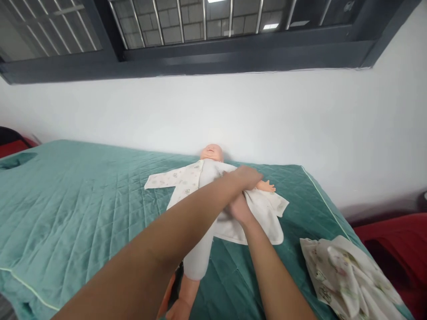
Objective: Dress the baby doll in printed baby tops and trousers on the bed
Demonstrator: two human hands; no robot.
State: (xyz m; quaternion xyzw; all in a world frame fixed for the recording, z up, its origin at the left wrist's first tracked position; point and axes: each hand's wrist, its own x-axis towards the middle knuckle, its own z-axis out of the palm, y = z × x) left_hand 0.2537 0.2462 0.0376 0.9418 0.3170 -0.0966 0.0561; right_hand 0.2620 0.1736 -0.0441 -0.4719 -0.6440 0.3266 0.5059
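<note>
A baby doll lies on its back on a teal quilted bed, head toward the wall. An open white patterned garment is spread under it, one sleeve out to the left. My left arm reaches across the doll's body. My left hand is curled over the doll's far arm and the garment sleeve there, with the doll's small hand sticking out past my fingers. My right hand rests on the garment's right flap just under my left forearm, which hides its fingers.
A crumpled white patterned cloth lies at the bed's near right corner. A red seat stands right of the bed and another red object at far left. A white wall with a dark barred window rises behind the bed.
</note>
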